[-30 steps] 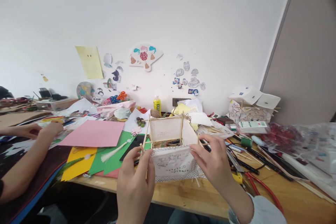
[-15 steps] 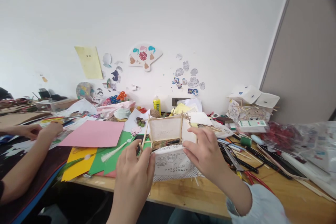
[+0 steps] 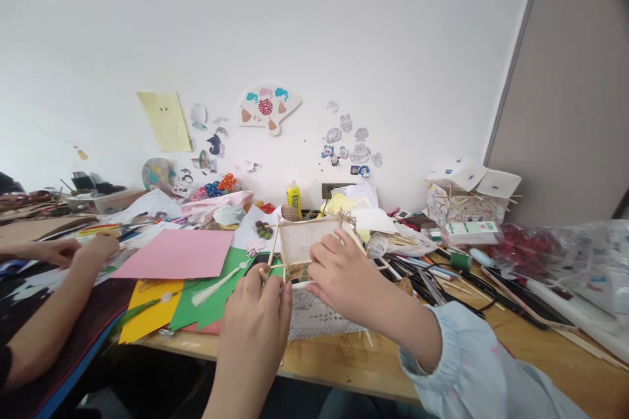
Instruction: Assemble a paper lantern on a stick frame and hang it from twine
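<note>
A small box-shaped stick-and-paper frame (image 3: 318, 315) stands near the table's front edge, made of thin wooden sticks with white paper panels. Its front panel bears line drawings and a cross-hatched border; the back panel (image 3: 299, 240) rises higher. My left hand (image 3: 256, 317) is closed on the left corner, with stick ends between thumb and fingers. Across the top from the right reaches my right hand (image 3: 346, 272), its fingers bent behind the front panel's upper edge and its thumb in front. The exact spot under those fingertips is hidden.
Pink paper (image 3: 174, 254), green paper (image 3: 206, 294) and a white tassel (image 3: 216, 287) lie to the left, beside a co-worker's hands (image 3: 81, 250). Scissors (image 3: 428, 285), pens and sticks crowd the right. A yellow bottle (image 3: 293, 198) stands behind, near the wall.
My right hand has moved left from the frame's right side to over its middle, covering part of the front and back panels. My left hand stays at the left corner.
</note>
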Demonstrator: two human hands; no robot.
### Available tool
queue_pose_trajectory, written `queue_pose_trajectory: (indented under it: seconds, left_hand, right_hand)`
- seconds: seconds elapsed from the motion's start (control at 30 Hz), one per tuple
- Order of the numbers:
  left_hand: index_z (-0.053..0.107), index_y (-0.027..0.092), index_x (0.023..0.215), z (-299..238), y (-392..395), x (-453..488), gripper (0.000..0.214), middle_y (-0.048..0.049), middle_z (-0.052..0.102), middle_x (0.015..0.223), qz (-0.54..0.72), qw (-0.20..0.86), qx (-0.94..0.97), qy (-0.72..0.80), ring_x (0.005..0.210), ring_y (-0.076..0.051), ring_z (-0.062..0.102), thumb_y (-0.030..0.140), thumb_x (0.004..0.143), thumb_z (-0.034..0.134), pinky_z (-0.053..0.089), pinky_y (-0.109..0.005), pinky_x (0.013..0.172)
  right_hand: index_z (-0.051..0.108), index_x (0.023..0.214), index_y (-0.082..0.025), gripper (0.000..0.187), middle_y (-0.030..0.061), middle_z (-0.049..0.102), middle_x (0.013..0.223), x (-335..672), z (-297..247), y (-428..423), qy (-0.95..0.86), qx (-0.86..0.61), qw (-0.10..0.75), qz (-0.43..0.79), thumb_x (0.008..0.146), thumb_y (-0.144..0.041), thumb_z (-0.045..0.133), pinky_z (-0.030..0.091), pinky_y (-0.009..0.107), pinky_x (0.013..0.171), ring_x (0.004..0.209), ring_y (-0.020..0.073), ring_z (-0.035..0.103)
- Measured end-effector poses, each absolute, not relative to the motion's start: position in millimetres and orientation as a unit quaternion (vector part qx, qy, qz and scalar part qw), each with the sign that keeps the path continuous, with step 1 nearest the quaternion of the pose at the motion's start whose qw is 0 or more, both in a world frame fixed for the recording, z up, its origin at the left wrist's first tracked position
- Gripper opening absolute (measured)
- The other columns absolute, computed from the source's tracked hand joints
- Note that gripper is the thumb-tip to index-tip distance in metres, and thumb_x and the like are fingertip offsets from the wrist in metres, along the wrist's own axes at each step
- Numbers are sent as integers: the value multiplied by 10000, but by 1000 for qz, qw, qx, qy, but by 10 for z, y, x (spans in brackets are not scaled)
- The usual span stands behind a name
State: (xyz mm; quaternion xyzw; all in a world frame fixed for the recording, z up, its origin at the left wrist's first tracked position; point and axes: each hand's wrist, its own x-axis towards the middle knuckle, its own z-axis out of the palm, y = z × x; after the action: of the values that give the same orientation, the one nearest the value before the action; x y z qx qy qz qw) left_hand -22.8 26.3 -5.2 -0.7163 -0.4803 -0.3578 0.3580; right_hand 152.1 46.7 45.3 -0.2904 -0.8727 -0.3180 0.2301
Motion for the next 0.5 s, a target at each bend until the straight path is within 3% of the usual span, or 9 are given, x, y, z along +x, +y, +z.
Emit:
queue_pose_trajectory:
  seconds: [0.17,0.27,0.5]
  left_hand:
    - [517,162,719,-61,280,-202,195,-166,551,929,-334,376,-712,-490,882,-295,586,189,894,436,515,-407,664]
    - [510,173,722,-77,294,-212,177,-169,547,941,-320,385,-713,-491,866,-290,581,203,887,453,505,-389,636]
    - [575,165,882,-93,282,-237,126,-150,547,984,-323,352,-723,-499,843,-258,586,222,897,464,511,-368,644]
  right_hand:
    - [679,802,-151,344,78,608,820,1467,453,554,-887,-311,183,-289,945,-377,462,376,442,872,912,254,500]
    - [682,803,-157,333,81,613,815,1480,474,585,-893,-312,176,-272,945,-368,468,369,427,843,916,251,492]
    - [646,782,-163,231,59,604,870,1640,583,569,-879,-319,254,-245,926,-282,510,337,391,887,892,208,455]
